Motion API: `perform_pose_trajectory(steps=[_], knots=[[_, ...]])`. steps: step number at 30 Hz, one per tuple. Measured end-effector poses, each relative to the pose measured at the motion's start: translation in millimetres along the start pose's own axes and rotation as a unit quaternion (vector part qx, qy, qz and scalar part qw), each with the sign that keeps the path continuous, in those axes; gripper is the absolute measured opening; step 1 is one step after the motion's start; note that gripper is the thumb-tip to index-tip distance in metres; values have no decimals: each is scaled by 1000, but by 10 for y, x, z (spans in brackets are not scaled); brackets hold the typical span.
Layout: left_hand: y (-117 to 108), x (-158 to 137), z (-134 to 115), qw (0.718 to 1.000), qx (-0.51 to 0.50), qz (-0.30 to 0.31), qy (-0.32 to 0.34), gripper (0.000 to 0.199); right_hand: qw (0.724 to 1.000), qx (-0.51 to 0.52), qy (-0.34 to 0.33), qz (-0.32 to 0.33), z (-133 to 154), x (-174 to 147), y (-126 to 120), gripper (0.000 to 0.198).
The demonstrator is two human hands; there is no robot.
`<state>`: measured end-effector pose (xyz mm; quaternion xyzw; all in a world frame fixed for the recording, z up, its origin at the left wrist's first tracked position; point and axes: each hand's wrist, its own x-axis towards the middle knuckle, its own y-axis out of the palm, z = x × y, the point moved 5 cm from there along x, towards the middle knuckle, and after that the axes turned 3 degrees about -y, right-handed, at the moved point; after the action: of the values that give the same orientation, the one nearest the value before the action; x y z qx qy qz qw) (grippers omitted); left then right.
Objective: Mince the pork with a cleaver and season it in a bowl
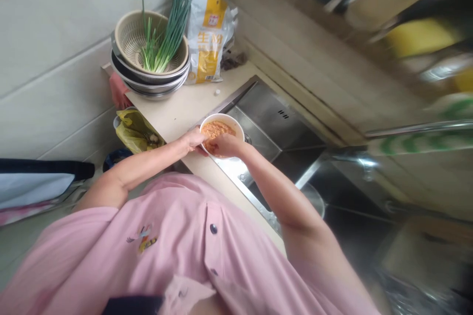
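Note:
A white bowl [241, 129] with a wet, lumpy orange mixture [220, 127] in it is over the counter's edge beside the sink. My left hand [193, 139] grips the bowl's near left rim, thumb at the top and fingers around the outside. Inside the bowl, my right hand [228, 145] has its fingers curled down into the mixture. The fingertips are sunk in it, and whether a tool is among them does not show.
Stacked metal bowls [155, 92] carry a beige colander [123, 34] with green onions [166, 42]. Behind stands a white and yellow bag [207, 39]. The metal sink [273, 108] lies right of the bowl. Below the counter's left edge hangs a yellow bag [135, 130]. A blurred shelf rail [417, 129] runs at right.

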<state>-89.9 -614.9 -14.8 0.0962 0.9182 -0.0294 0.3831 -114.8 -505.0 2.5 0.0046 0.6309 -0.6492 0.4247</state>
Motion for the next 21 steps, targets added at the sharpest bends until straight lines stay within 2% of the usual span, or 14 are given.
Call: perform_pose_trajectory(steps=[1,3,5,7,9,11,13,15,17,19,21], knots=[[8,6,-4,1000,-5,2,3,52,1000,-1,-9,-12,9,-11,-21,32],[27,18,-20,1000,-11,3,15,55,999,-23,27,-37,-30,-42,-66,36],[45,25,-32,1000,-4,1,19,57,997,-47,63,-7,-77,-70,-53,35],[67,26,-41,1000,5,1,16,56,999,-36,24,23,-56,-78,-19,31],[98,23,-58,1000,7,10,20,56,1000,-17,-2,-19,-46,-79,-43,32],[133,28,-77,999,13,18,29,56,997,-22,47,-55,-113,-91,-51,36],[176,45,-87,999,28,21,33,56,995,-27,86,-33,-174,-118,6,33],[242,75,-90,998,42,32,37,55,998,-3,56,-11,-179,-156,66,29],[332,111,-94,996,55,52,42,55,998,18,44,-39,-219,-216,74,33],[429,156,-96,994,74,68,38,54,993,16,98,-59,-342,-301,97,37],[532,213,-97,992,98,76,22,54,989,18,141,-37,-464,-389,180,36]])
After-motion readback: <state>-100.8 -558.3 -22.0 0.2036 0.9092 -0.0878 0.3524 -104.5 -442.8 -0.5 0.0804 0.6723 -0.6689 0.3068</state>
